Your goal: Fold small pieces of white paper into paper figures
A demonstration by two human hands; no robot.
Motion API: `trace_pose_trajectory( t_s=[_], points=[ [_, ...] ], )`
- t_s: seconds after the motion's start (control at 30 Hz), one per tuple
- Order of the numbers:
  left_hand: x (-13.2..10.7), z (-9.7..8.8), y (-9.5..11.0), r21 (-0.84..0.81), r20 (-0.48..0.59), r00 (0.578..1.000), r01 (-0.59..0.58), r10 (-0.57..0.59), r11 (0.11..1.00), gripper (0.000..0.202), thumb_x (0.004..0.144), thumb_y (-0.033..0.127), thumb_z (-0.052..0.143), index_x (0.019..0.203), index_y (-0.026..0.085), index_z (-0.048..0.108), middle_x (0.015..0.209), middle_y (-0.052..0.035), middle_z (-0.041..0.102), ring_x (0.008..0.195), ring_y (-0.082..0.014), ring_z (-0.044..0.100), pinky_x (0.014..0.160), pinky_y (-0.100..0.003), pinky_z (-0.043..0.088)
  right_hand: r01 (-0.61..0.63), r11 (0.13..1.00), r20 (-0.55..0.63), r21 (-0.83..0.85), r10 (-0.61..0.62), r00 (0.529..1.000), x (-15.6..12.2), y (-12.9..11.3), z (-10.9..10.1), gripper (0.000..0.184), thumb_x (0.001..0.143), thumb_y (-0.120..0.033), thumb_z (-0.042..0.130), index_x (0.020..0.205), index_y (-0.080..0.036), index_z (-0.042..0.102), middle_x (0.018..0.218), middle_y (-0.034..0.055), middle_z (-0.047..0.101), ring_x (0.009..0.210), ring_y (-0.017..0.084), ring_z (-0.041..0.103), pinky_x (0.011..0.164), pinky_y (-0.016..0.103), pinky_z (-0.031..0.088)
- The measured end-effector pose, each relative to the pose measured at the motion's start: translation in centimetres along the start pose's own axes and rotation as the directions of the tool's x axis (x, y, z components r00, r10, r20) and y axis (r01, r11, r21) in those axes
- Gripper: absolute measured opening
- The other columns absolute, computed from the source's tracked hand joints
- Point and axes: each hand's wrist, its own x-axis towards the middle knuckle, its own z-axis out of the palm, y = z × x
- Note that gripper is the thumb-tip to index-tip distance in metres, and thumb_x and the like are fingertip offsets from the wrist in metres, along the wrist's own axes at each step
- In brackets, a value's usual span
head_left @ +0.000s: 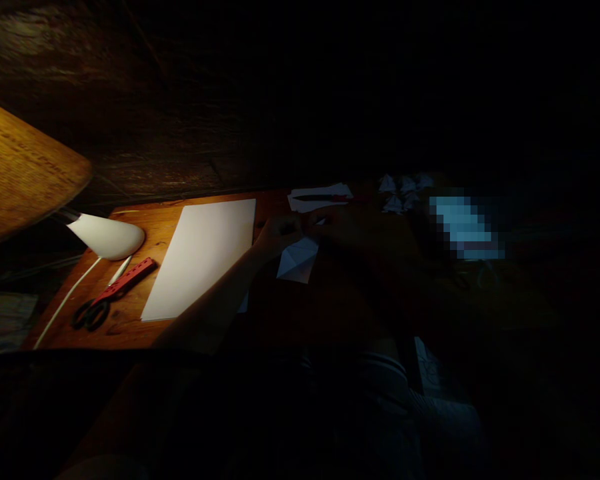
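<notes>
A creased, partly folded piece of white paper [299, 260] is held over the dark middle of the wooden table. My left hand [279, 233] pinches its far left edge, fingers closed. On the far right edge my right hand [336, 227] is closed too, very dim, its fingers close to the left ones. The lower part of the paper hangs toward me with crossing crease lines. Left of my forearm lies a stack of white paper sheets [210, 247]. Just beyond my hands are smaller paper pieces [330, 190] with a dark-bladed knife [315, 198] on top.
A lamp with a tan shade [25, 173] and white base [110, 237] stands at the left, its cord [70, 290] running off the near edge. Scissors in a red sheath [115, 293] lie by a white pen [120, 270]. Several folded paper shapes [393, 202] and a pixelated bright screen [465, 227] are right.
</notes>
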Motion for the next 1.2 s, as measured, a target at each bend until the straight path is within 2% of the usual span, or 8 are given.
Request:
trace_pose_trajectory(
  t_s=[0.3, 0.47, 0.67, 0.8, 0.9, 1.0, 1.07, 1.2],
  points=[
    [0.0, 0.1, 0.0, -0.052, -0.017, 1.0, 0.011, -0.012, 0.999, 0.027, 0.072, 0.034, 0.076, 0.06, 0.019, 0.057, 0.061, 0.0034, 0.048, 0.059, -0.0107, 0.04, 0.058, -0.027, 0.03, -0.02, 1.0, -0.016, 0.014, 0.02, 1.0, 0.2, 0.1, -0.4, 0.015, 0.067, -0.031, 0.081, 0.066, -0.018, 0.072, 0.072, 0.0013, 0.072, 0.07, 0.015, 0.06, 0.068, 0.028, 0.046],
    [0.1, 0.1, -0.1, -0.064, -0.015, 1.0, 0.026, -0.027, 0.998, 0.028, 0.071, 0.034, 0.076, 0.059, 0.019, 0.056, 0.061, 0.0034, 0.047, 0.059, -0.0106, 0.04, 0.059, -0.028, 0.029, -0.046, 0.998, -0.007, 0.03, 0.046, 0.999, 0.2, 0.0, -0.6, 0.015, 0.066, -0.027, 0.08, 0.063, -0.018, 0.069, 0.068, 0.0003, 0.069, 0.067, 0.014, 0.058, 0.067, 0.027, 0.045],
    [0.0, -0.2, 0.1, -0.078, -0.021, 1.0, 0.017, -0.019, 0.997, 0.03, 0.072, 0.034, 0.074, 0.057, 0.02, 0.052, 0.059, 0.0034, 0.046, 0.058, -0.0108, 0.039, 0.058, -0.028, 0.029, -0.075, 0.987, -0.084, 0.143, 0.088, 0.993, 0.2, 0.0, -0.9, 0.013, 0.067, -0.025, 0.079, 0.063, -0.019, 0.067, 0.067, -0.0001, 0.068, 0.066, 0.014, 0.06, 0.066, 0.028, 0.049],
    [0.0, 0.0, 0.2, -0.088, -0.03, 1.0, -0.003, 0.001, 0.996, 0.03, 0.073, 0.032, 0.074, 0.057, 0.02, 0.052, 0.06, 0.0032, 0.046, 0.058, -0.011, 0.039, 0.058, -0.028, 0.029, -0.092, 0.986, -0.068, 0.139, 0.103, 0.992, -0.1, -0.4, -1.0, 0.012, 0.071, -0.021, 0.078, 0.064, -0.019, 0.068, 0.067, 0.0011, 0.07, 0.067, 0.014, 0.061, 0.066, 0.028, 0.052],
    [0.0, 0.0, 0.2, -0.086, -0.027, 1.0, 0.001, -0.004, 0.996, 0.03, 0.072, 0.032, 0.073, 0.057, 0.02, 0.05, 0.059, 0.0033, 0.045, 0.058, -0.0111, 0.039, 0.057, -0.028, 0.028, -0.149, 0.973, -0.059, 0.176, 0.162, 0.985, -0.4, -0.8, -0.9, 0.018, 0.072, -0.021, 0.081, 0.063, -0.018, 0.066, 0.066, 0.0021, 0.07, 0.063, 0.013, 0.061, 0.063, 0.027, 0.051],
    [0.0, -0.1, 0.3, -0.111, -0.029, 0.999, 0.021, -0.024, 0.994, 0.029, 0.071, 0.031, 0.073, 0.058, 0.02, 0.049, 0.06, 0.0031, 0.044, 0.059, -0.0116, 0.04, 0.057, -0.027, 0.028, -0.195, 0.959, -0.068, 0.205, 0.213, 0.975, -0.4, -1.0, -0.8, 0.027, 0.071, -0.028, 0.088, 0.062, -0.018, 0.065, 0.062, 0.0025, 0.069, 0.059, 0.013, 0.061, 0.059, 0.026, 0.049],
    [0.1, -0.1, 0.4, -0.13, -0.021, 0.999, 0.032, -0.035, 0.991, 0.03, 0.07, 0.031, 0.073, 0.057, 0.02, 0.049, 0.06, 0.0034, 0.043, 0.059, -0.0114, 0.04, 0.057, -0.027, 0.028, -0.192, 0.96, -0.087, 0.203, 0.213, 0.973, -0.4, -1.1, -0.7, 0.03, 0.069, -0.03, 0.09, 0.061, -0.017, 0.065, 0.06, 0.002, 0.068, 0.058, 0.013, 0.061, 0.058, 0.026, 0.049],
    [0.1, -0.2, 0.4, -0.148, -0.007, 0.999, 0.051, -0.052, 0.988, 0.031, 0.068, 0.031, 0.074, 0.056, 0.02, 0.047, 0.06, 0.0036, 0.042, 0.059, -0.0108, 0.038, 0.057, -0.027, 0.027, -0.18, 0.96, -0.105, 0.213, 0.206, 0.973, -0.3, -1.2, -0.7, 0.028, 0.068, -0.025, 0.087, 0.057, -0.018, 0.062, 0.058, 0.0006, 0.065, 0.056, 0.013, 0.06, 0.058, 0.027, 0.048]
  ],
)
